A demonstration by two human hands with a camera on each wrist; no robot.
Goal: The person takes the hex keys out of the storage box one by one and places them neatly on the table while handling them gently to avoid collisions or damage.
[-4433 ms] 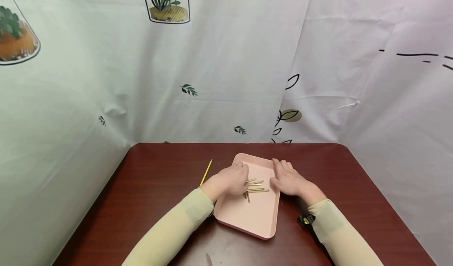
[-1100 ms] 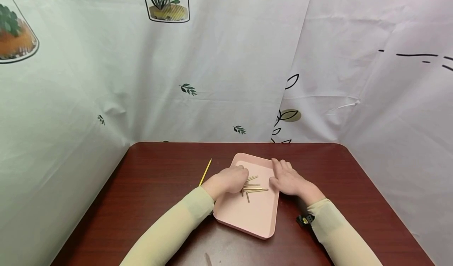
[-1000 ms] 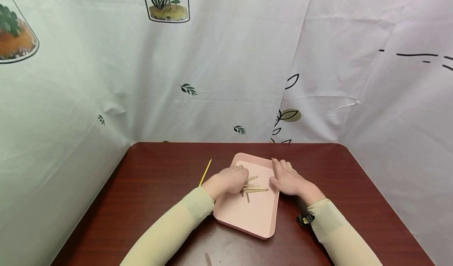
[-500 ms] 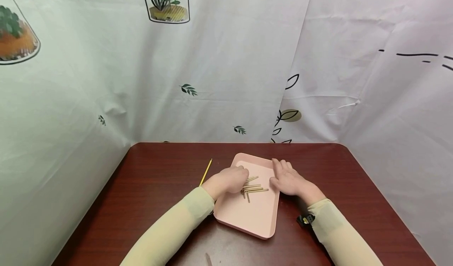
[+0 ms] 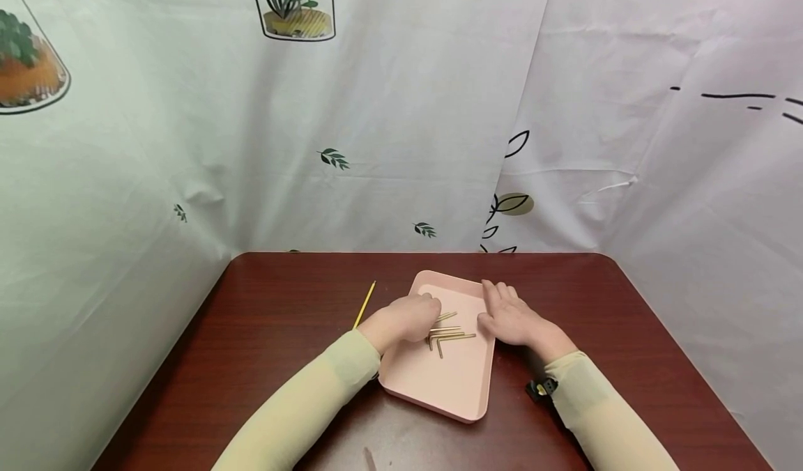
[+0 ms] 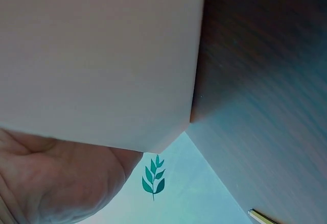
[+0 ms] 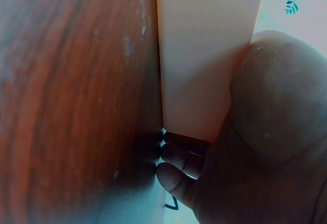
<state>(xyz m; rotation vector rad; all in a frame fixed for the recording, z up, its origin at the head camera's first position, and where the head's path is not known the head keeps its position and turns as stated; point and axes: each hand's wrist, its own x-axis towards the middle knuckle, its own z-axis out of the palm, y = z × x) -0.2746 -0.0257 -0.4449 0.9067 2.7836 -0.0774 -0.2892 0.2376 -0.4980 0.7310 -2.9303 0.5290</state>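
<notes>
In the head view a pink tray [image 5: 433, 380] lies slanted on the table, with several brass-coloured hex keys [image 5: 453, 336] inside. My left hand [image 5: 410, 316] reaches over the tray's left wall with its fingers bent down at the keys. It covers some key ends and its fingertips are hidden, so whether it pinches a key cannot be told. My right hand [image 5: 511, 318] holds the tray's right wall near the far corner, thumb at the inner side. The right wrist view shows fingers [image 7: 176, 178] by the tray's outer wall [image 7: 204, 55].
A yellow pencil [image 5: 365, 305] lies left of the tray on the dark red table [image 5: 282, 297]. A black strap-like piece [image 5: 542, 389] is at the right wrist. White printed cloth [image 5: 401, 109] hangs behind and on both sides.
Since the oldest frame the hex keys have shifted slightly left and lie more in line, and the upper ones point at a different angle. Both hands and the tray have stayed nearly in place.
</notes>
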